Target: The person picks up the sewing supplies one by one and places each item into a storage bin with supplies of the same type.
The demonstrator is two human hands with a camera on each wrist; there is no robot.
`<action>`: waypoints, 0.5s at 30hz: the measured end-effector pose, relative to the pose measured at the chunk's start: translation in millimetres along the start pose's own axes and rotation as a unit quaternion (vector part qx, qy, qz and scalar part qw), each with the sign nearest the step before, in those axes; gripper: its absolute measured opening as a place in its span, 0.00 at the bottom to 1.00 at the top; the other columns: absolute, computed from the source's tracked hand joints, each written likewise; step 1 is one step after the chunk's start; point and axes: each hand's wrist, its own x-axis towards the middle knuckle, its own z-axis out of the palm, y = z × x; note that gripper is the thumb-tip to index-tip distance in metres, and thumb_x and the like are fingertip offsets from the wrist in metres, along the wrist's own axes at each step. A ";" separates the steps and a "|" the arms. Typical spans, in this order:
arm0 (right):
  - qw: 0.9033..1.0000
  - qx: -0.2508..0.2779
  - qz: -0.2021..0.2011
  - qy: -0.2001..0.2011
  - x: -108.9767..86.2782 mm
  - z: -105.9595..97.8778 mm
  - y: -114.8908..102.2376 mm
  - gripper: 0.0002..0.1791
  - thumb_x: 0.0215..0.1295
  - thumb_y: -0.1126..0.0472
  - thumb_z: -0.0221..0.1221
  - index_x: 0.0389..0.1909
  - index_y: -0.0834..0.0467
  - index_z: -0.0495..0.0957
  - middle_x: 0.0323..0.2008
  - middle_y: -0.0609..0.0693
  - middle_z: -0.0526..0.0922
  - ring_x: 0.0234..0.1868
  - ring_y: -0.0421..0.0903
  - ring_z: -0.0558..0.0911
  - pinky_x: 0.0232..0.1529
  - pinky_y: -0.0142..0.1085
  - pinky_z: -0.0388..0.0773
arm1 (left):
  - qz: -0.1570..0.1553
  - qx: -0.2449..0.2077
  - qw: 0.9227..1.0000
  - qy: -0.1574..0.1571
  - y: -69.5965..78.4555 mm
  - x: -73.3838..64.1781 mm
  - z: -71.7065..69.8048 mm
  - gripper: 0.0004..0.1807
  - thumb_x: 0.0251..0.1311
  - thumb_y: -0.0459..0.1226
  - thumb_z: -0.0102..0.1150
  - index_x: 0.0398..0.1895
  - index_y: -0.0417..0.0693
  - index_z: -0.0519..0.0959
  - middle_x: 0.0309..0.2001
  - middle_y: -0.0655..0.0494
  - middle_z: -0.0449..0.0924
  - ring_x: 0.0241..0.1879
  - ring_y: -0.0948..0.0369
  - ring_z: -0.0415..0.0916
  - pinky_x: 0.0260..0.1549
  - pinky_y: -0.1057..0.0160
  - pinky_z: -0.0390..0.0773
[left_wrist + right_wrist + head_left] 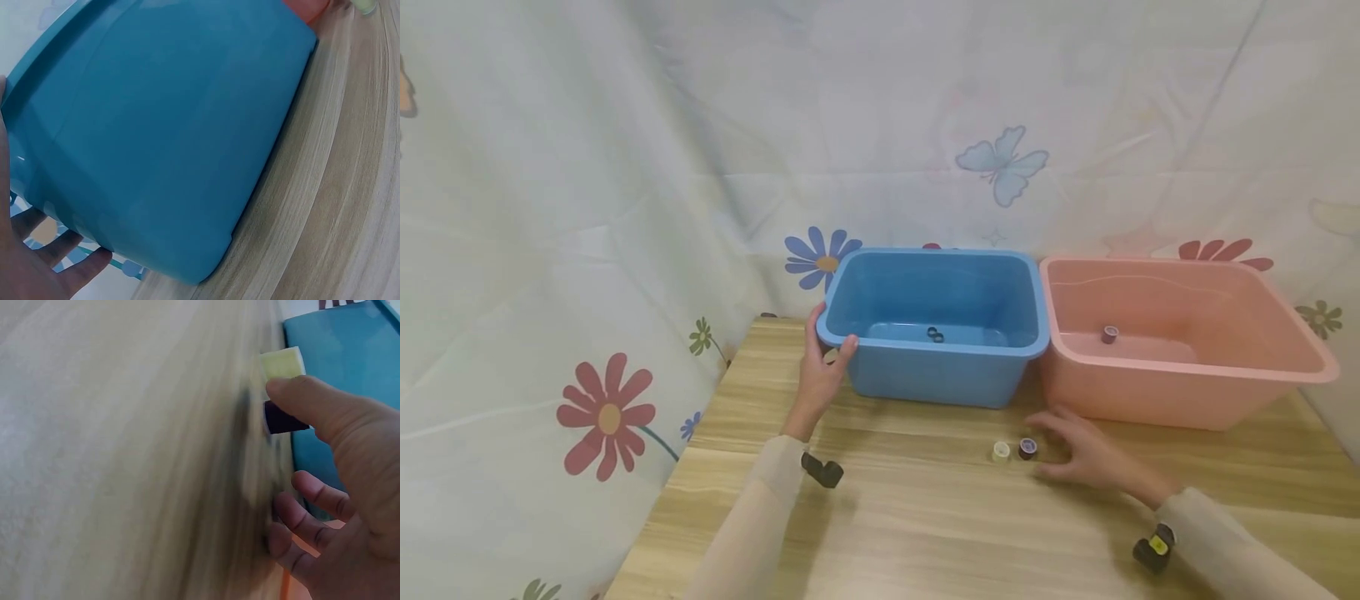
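Observation:
My left hand (822, 375) grips the left front corner of a blue tub (936, 373), thumb at the front rim and fingers along the outer left side. In the left wrist view those fingers (59, 250) lie against the tub wall (162, 137). My right hand (1086, 450) is just right of a small dark purple cylinder (1027, 449), fingers spread and loosely bent, holding nothing. A pale yellow cylinder (1001, 452) stands left of the purple one. In the right wrist view the thumb (300, 400) overlaps both the purple cylinder (284, 420) and the yellow cylinder (282, 364).
A pink tub (1180, 390) stands against the blue tub's right side, with a small purple cylinder (1109, 334) inside. Small black rings (935, 335) lie in the blue tub. Both tubs stand at the back of the wooden table (917, 525), before a patterned curtain (880, 125).

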 end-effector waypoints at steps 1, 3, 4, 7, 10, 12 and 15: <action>1.000 -0.005 -0.003 0.001 0.3 1.8 1.1 0.35 0.48 0.54 0.80 0.59 0.53 0.79 0.49 0.50 0.78 0.45 0.48 0.79 0.46 0.46 0.78 | 0.001 -0.001 1.000 0.002 -0.4 -0.1 0.0 0.45 0.70 0.47 0.62 0.83 0.63 0.47 0.76 0.42 0.61 0.69 0.43 0.67 0.66 0.41 0.68; 1.000 -0.012 -0.008 0.003 0.9 4.4 3.0 0.34 0.48 0.55 0.80 0.58 0.53 0.80 0.47 0.49 0.78 0.44 0.46 0.78 0.44 0.44 0.77 | 0.004 -0.003 1.000 0.003 0.3 -0.4 -0.2 0.45 0.70 0.47 0.62 0.83 0.64 0.47 0.76 0.43 0.62 0.69 0.44 0.67 0.66 0.41 0.68; 1.000 -0.018 -0.011 0.006 1.0 5.6 4.0 0.33 0.48 0.55 0.80 0.57 0.52 0.81 0.47 0.49 0.78 0.44 0.46 0.78 0.45 0.44 0.77 | 0.005 -0.004 1.000 0.005 0.8 -0.8 -0.2 0.44 0.70 0.48 0.62 0.82 0.65 0.48 0.75 0.44 0.62 0.69 0.44 0.68 0.66 0.40 0.68; 0.999 -0.030 -0.013 0.012 1.8 7.5 5.4 0.30 0.48 0.57 0.80 0.55 0.52 0.83 0.47 0.47 0.78 0.45 0.46 0.77 0.45 0.46 0.77 | 0.008 -0.003 1.000 0.008 3.0 -1.6 0.2 0.44 0.69 0.50 0.62 0.82 0.67 0.49 0.75 0.46 0.63 0.68 0.45 0.68 0.66 0.39 0.68; 0.999 -0.038 -0.014 0.016 2.4 7.6 4.9 0.25 0.50 0.56 0.79 0.51 0.50 0.84 0.48 0.45 0.78 0.46 0.45 0.77 0.47 0.48 0.78 | 0.006 0.001 1.000 0.012 4.1 -2.1 0.9 0.43 0.69 0.52 0.62 0.81 0.69 0.50 0.74 0.46 0.63 0.68 0.45 0.68 0.66 0.41 0.69; 0.999 -0.035 -0.013 0.015 2.7 7.6 4.1 0.22 0.51 0.56 0.79 0.48 0.48 0.85 0.47 0.43 0.78 0.45 0.44 0.77 0.47 0.47 0.78 | 0.006 0.002 1.000 0.012 3.7 -2.2 1.2 0.44 0.69 0.53 0.62 0.81 0.68 0.50 0.75 0.46 0.63 0.69 0.45 0.68 0.66 0.42 0.69; 1.000 -0.025 -0.011 0.012 2.7 8.2 3.3 0.18 0.52 0.56 0.78 0.44 0.43 0.85 0.45 0.41 0.77 0.44 0.42 0.77 0.45 0.44 0.77 | 0.007 0.001 1.000 0.013 2.6 -2.5 1.4 0.45 0.68 0.53 0.63 0.82 0.66 0.49 0.74 0.45 0.64 0.68 0.44 0.68 0.66 0.43 0.69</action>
